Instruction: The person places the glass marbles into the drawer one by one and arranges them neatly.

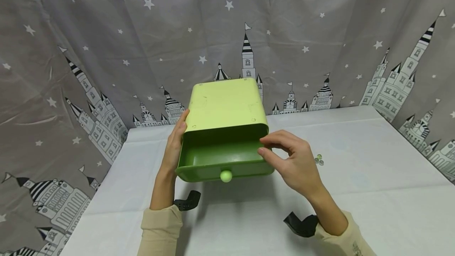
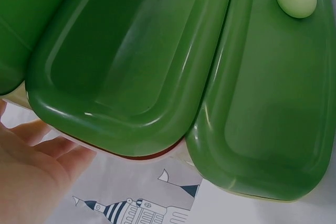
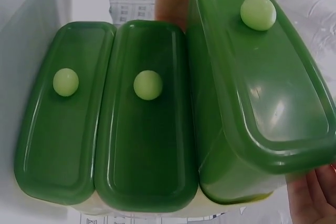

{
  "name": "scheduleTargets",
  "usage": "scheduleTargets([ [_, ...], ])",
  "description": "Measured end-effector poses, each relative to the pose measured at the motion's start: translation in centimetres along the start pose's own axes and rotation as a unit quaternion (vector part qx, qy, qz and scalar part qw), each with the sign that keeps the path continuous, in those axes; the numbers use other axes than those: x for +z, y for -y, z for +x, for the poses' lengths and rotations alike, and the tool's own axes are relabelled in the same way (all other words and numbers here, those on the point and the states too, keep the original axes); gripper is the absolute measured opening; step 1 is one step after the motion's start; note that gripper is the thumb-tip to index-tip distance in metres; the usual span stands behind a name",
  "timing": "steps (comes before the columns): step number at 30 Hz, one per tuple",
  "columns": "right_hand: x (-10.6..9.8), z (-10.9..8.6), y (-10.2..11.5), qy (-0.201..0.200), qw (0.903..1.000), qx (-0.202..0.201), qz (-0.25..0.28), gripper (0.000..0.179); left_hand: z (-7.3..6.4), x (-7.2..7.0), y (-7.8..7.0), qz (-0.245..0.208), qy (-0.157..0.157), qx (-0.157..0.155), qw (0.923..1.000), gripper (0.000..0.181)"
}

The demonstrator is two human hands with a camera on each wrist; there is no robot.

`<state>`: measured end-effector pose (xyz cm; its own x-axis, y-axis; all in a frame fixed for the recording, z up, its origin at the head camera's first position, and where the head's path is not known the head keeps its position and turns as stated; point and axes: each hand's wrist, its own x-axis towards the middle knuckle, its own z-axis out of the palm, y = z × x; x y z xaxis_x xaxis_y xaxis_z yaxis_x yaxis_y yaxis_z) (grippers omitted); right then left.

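Observation:
A pale yellow-green cabinet (image 1: 227, 104) stands on the white cloth, with dark green drawers stacked in its front. The top drawer (image 1: 220, 157) is pulled out, its round light-green knob (image 1: 226, 176) facing me. My left hand (image 1: 173, 149) rests along the cabinet's left side, fingers extended toward the back. My right hand (image 1: 295, 159) is bent at the drawer's right edge, thumb and fingertips close together over the opening. Whether a small thing sits between them I cannot tell. The right wrist view shows part of this hand behind the drawer front.
Several small green and clear beads (image 1: 319, 159) lie on the white table cloth (image 1: 366, 169) to the right. The two lower drawers, with knobs (image 3: 148, 85), are pushed in. Behind the table hangs a grey curtain (image 1: 160, 31) with castles and stars.

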<state>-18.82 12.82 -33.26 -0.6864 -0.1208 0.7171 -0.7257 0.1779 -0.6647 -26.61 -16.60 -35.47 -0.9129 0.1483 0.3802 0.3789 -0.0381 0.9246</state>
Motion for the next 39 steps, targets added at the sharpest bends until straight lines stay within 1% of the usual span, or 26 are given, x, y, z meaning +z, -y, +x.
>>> scheduleTargets([
  [7,-1.0,0.3,-0.4,-0.006,0.9999,0.011,-0.009,0.017,0.0,0.0,0.0,0.008,-0.003,0.0,1.0,0.055],
  [13,-2.3,0.6,-1.3,-0.01,0.9987,0.023,-0.044,0.019,0.0,0.0,0.0,0.008,-0.004,0.0,1.0,0.054],
  [21,-4.2,0.9,-3.1,-0.032,0.9964,0.058,-0.053,0.019,-0.1,-0.1,0.1,0.012,-0.007,0.0,0.9999,0.054],
  [30,-6.6,0.7,-5.4,-0.06,0.9905,0.087,-0.089,0.02,-0.1,-0.1,0.0,0.016,-0.006,0.0,0.9999,0.054],
  [34,-7.4,0.5,-6.2,-0.063,0.9882,0.098,-0.099,0.019,-0.1,-0.1,0.0,0.017,-0.006,-0.001,0.9998,0.054],
  [39,-8.2,0.3,-7.3,-0.06,0.9864,0.103,-0.113,0.021,-0.1,0.0,-0.1,0.017,-0.006,-0.003,0.9998,0.055],
])
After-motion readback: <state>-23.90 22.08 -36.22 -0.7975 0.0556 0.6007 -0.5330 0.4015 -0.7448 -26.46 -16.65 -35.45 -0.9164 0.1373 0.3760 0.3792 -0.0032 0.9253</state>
